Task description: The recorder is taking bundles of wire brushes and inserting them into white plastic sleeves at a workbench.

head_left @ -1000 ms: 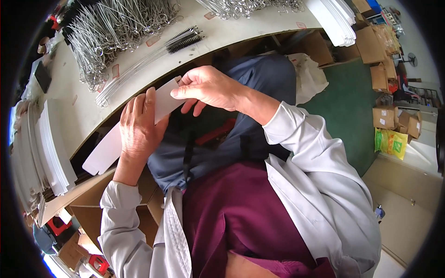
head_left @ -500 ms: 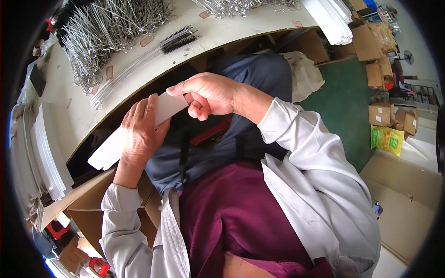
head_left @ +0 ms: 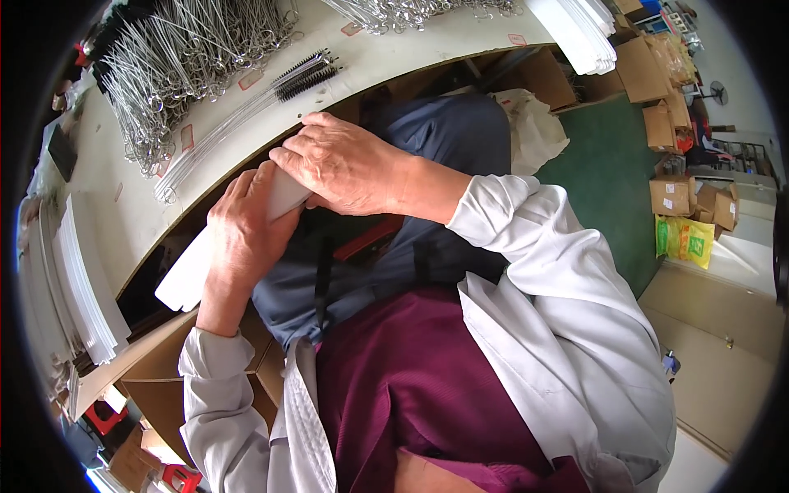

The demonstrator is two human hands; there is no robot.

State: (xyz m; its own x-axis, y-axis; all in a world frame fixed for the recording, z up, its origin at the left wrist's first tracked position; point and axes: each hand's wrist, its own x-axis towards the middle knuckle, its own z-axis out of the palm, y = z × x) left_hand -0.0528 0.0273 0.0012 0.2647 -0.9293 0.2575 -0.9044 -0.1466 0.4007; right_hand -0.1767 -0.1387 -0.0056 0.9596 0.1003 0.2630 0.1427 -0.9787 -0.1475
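Note:
A long, narrow white carton slants across my lap, just off the table's near edge. My left hand is closed round its middle, the fingers lying over its top side. At the carton's upper end, my right hand is closed with bent fingers over the end, which they partly hide. Whether anything is inside the carton cannot be seen. On the table beyond my hands lie several thin wire brushes with black bristles and looped wire handles.
Heaps of looped wire brushes cover the back of the white table. White flat cartons are stacked at the left, with more white cartons at the far right. An open cardboard box stands by my left arm.
My right hand has moved up and left, turning from a pinch at the carton's edge to fingers folded over its upper end. My left hand keeps its hold.

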